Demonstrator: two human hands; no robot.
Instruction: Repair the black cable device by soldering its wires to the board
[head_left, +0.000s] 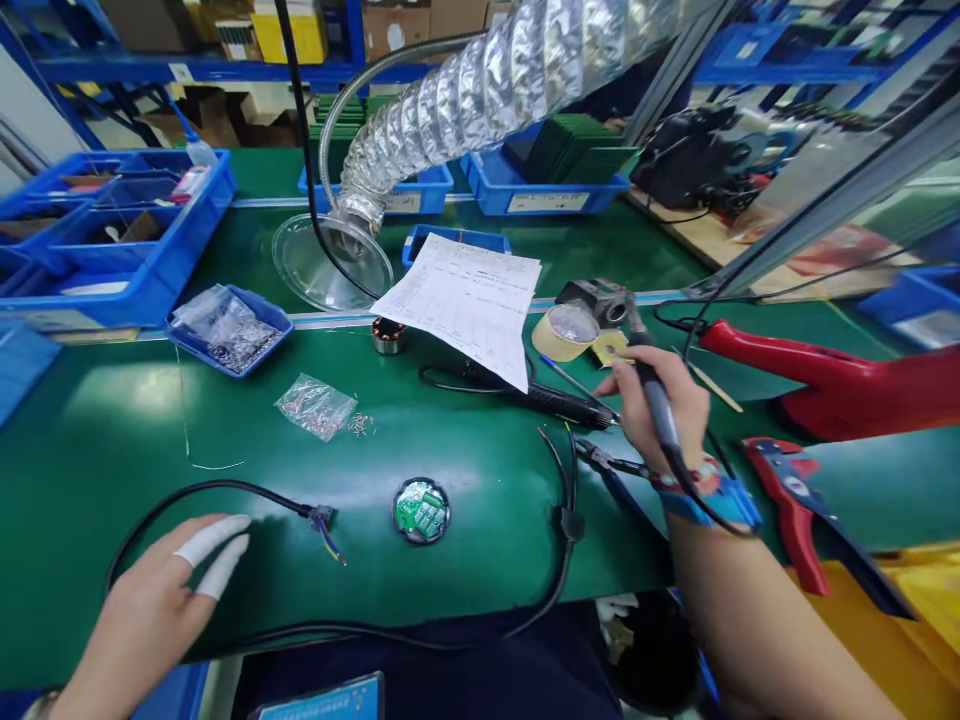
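Note:
At the right, my right hand [664,405] is closed round the dark handle of a soldering iron [658,410], whose cord trails over my wrist. The iron's front end points toward the metal iron stand [596,298] behind a tape roll. My left hand [169,585] lies low on the bench, two fingers in white finger cots stretched out and nothing gripped. Just beyond it runs a black cable [225,485] ending in a small connector with loose coloured wires [326,525]. Between my hands sits a round green circuit board in a black housing [421,510].
A screw bag [315,405] lies near a blue parts tray [229,330]. A paper sheet [465,300] covers part of a black tool [566,405]. Pliers [600,458], red-handled wire strippers [795,510] and a red tool [795,365] crowd the right. A foil duct [465,100] hangs overhead.

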